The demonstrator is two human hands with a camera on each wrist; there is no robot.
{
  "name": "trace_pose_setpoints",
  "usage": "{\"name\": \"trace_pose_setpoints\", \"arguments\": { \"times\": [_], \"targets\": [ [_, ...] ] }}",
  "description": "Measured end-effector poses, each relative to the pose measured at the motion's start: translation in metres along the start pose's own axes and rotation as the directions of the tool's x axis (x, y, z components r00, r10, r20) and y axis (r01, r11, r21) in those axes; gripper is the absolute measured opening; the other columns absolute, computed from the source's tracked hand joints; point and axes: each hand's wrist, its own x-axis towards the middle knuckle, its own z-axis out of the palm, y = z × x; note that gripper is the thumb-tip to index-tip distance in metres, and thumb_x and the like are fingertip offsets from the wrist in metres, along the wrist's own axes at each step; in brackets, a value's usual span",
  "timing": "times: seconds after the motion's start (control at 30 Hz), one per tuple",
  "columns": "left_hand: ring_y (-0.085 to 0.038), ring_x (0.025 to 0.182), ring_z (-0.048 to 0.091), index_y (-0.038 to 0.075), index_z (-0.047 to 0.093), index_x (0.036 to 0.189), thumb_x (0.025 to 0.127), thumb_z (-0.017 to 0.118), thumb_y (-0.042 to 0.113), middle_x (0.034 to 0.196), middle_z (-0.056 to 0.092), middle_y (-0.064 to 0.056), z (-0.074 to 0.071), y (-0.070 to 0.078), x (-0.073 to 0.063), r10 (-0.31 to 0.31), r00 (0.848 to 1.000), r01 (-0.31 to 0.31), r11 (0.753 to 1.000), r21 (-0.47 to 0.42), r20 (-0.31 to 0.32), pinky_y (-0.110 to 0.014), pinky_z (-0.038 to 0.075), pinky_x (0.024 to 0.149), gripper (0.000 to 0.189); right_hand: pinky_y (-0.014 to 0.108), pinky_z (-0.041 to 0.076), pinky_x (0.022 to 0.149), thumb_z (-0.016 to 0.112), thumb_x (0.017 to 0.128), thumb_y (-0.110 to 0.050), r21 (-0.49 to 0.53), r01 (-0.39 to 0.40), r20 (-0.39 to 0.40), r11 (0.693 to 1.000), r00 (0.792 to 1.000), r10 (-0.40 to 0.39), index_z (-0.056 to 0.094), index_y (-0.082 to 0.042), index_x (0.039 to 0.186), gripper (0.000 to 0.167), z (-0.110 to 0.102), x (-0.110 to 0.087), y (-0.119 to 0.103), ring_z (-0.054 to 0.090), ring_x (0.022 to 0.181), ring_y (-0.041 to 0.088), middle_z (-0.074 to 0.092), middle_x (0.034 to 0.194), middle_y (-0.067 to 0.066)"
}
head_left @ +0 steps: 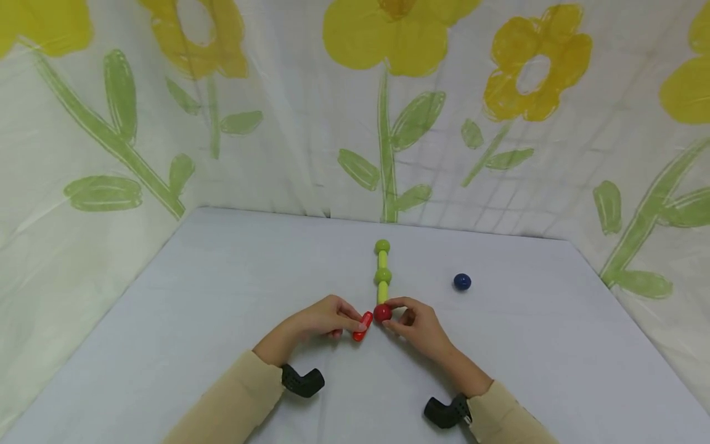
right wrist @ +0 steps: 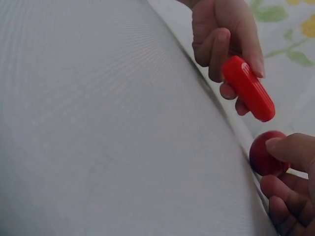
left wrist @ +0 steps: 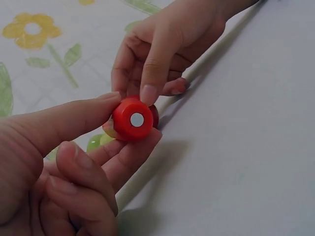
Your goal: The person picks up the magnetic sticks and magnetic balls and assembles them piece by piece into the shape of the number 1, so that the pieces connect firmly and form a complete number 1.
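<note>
My left hand pinches a red magnetic rod between thumb and fingers. In the left wrist view a pale round disc sits in the rod's end. Just to the right, my right hand grips a dark red ball with thumb and fingertips. That ball stands at the near end of a straight chain: a yellow-green rod, a green ball, another yellow-green rod and a far green ball. The right wrist view shows a small gap between red rod and red ball.
A dark blue ball lies to the right of the chain on the white table. Behind the table hangs a white cloth painted with yellow flowers. Each wrist carries a black camera mount.
</note>
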Motion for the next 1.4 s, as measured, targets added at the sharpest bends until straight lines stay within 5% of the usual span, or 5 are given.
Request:
{"name": "trace_pose_setpoints", "arguments": {
  "times": [0.63, 1.0, 1.4],
  "targets": [
    [-0.007, 0.046, 0.042, 0.000, 0.073, 0.099, 0.089, 0.072, 0.016, 0.067, 0.060, 0.003, 0.0089, -0.0004, -0.0006, 0.009, 1.000, -0.009, 1.000, -0.001, 0.029, -0.019, 0.035, 0.046, 0.019, 0.020, 0.042, 0.052, 0.074, 0.086, -0.009, 0.006, 0.011, 0.006, 1.000, 1.000, -0.011, 0.064, -0.001, 0.118, 0.034, -0.0002, -0.0008, 0.0007, 0.051, 0.060, 0.008, 0.064, 0.088, 0.004],
    [-0.008, 0.045, 0.042, 0.000, 0.073, 0.100, 0.089, 0.071, 0.017, 0.065, 0.058, 0.003, 0.0098, -0.0031, 0.0016, 0.019, 0.999, -0.020, 1.000, 0.011, 0.031, -0.019, 0.035, 0.046, 0.020, 0.019, 0.039, 0.051, 0.070, 0.087, 0.001, -0.005, -0.016, 0.006, 1.000, 1.000, 0.016, 0.062, 0.008, 0.117, 0.032, 0.0013, -0.0002, -0.0017, 0.050, 0.060, 0.011, 0.065, 0.096, 0.017],
    [-0.007, 0.044, 0.041, 0.000, 0.073, 0.099, 0.089, 0.071, 0.018, 0.062, 0.055, 0.003, 0.0105, -0.0023, 0.0016, 0.017, 1.000, -0.018, 1.000, 0.006, 0.025, -0.019, 0.035, 0.046, 0.020, 0.021, 0.043, 0.051, 0.072, 0.087, -0.008, 0.022, 0.042, -0.005, 0.999, 0.999, -0.042, 0.065, 0.000, 0.116, 0.031, 0.0002, -0.0014, 0.0032, 0.051, 0.060, 0.007, 0.065, 0.094, 0.008]
  ]
}}
